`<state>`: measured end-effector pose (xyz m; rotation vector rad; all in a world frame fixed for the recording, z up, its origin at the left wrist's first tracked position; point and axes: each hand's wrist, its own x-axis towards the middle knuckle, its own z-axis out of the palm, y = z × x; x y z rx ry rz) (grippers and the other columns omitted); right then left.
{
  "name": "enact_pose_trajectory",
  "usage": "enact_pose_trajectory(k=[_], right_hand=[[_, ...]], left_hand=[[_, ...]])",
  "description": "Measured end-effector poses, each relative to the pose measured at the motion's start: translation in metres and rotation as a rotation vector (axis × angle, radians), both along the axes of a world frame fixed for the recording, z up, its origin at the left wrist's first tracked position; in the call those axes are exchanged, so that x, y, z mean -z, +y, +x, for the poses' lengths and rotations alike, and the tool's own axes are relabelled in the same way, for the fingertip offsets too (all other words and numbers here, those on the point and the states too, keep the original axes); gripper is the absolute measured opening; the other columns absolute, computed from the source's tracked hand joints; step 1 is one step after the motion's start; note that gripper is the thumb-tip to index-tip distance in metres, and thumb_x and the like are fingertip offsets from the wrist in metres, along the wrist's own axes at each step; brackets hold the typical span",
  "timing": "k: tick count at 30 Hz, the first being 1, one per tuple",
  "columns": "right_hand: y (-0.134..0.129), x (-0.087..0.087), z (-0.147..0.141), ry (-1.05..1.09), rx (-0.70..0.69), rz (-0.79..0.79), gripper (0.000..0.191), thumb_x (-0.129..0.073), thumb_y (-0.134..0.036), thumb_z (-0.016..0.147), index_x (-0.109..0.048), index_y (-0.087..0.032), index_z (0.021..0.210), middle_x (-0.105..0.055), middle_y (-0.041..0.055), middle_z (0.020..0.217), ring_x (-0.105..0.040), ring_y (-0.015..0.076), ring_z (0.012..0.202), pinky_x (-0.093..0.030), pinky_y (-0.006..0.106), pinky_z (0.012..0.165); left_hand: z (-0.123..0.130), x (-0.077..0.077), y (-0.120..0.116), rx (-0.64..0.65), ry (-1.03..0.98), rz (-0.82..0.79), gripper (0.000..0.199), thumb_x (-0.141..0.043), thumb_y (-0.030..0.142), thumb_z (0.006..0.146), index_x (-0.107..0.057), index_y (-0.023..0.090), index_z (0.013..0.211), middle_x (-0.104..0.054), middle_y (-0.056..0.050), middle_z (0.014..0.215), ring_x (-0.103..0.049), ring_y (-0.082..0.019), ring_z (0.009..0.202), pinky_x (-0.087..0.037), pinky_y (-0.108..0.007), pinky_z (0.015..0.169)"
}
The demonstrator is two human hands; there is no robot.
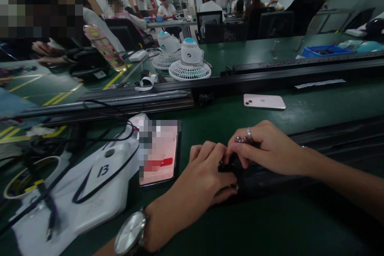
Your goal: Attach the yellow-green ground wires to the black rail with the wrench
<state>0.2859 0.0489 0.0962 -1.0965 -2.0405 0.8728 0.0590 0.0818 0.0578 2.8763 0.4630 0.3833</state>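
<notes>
Work looks under way at the near end of a long, matte-black bar [270,178] on the green surface [216,124]. The left hand [207,172] curls around it; the right hand [267,148] pinches a small, shiny metal piece [240,139]. What's left? Can't tell. The white plastic case [105,204] reads "13" or "B"; the pale-pink phone [270,103] shows a faint apple logo.

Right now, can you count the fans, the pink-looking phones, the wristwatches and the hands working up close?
Fans: 2, the front fan and the back fan
Pink-looking phones: 2, the face-down phone and the lit-screen phone
Wristwatches: 1, the silver watch
Hands up close: 2, the left hand and the right hand
Total: 7
</notes>
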Motion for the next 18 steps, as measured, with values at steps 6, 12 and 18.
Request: enact_pose_trajectory(k=[6, 12, 18], right_hand=[[0.0007, 0.003, 0.001, -0.013, 0.004, 0.003, 0.025, -0.057, -0.02, 0.105, -0.072, -0.02, 0.085, -0.07, -0.0047, 0.072, -0.061, 0.0095, 0.06, -0.042, 0.021, 0.059], [0.0013, 0.0034, 0.0014, -0.022, 0.017, -0.012, 0.023, -0.056, -0.021, 0.105, -0.072, -0.019, 0.089, -0.068, -0.0052, 0.067, -0.061, 0.0099, 0.058, -0.041, 0.021, 0.057], [-0.0006, -0.0012, -0.0008, -0.036, 0.028, -0.024, 0.026, -0.057, -0.02, 0.104, -0.071, -0.018, 0.083, -0.068, -0.0033, 0.068, -0.061, 0.0108, 0.058, -0.042, 0.022, 0.058]], left_hand=[[-0.0018, -0.0053, 0.0003, 0.025, 0.058, -0.006, 0.004, -0.07, 0.031, 0.093, -0.071, 0.03, 0.097, -0.046, -0.005, 0.109, -0.04, -0.026, 0.103, -0.023, -0.038, 0.079], [-0.0035, -0.0077, 0.0007, 0.036, 0.087, 0.013, 0.023, -0.074, 0.041, 0.09, -0.068, 0.027, 0.107, -0.049, -0.006, 0.115, -0.041, -0.028, 0.108, -0.027, -0.039, 0.083], [-0.002, -0.0041, -0.0009, 0.033, 0.054, 0.015, 0.013, -0.073, 0.036, 0.092, -0.069, 0.024, 0.097, -0.051, -0.006, 0.115, -0.043, -0.026, 0.107, -0.027, -0.038, 0.083]])
